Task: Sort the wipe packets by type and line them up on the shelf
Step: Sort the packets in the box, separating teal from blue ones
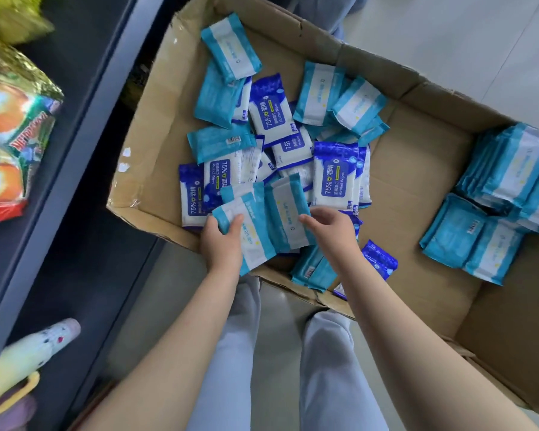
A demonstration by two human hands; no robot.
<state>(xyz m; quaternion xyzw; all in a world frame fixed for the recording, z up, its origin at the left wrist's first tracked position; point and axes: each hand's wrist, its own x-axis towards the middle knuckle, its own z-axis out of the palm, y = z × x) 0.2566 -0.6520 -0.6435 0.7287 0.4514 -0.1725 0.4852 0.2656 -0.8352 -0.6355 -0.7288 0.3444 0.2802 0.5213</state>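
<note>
Now | left hand (220,241) grips teal packets (259,244) | right hand (329,227) seemingly touching

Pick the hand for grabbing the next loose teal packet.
Right, likely. The left hand grips a stack of teal packets; the right hand only touches its edge, beside the loose pile.

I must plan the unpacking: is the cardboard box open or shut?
Open: the cardboard box has no flap over its top, and the wipe packets inside show from above.

Left hand (221,241): gripping a teal packet (255,244) at the box's near edge.
Right hand (327,227): thumb touching the neighbouring teal packet (285,213).
Cardboard box (156,144): teal and dark-blue alcohol wipes (333,178) jumbled; teal stack (511,169) on the right.
</note>
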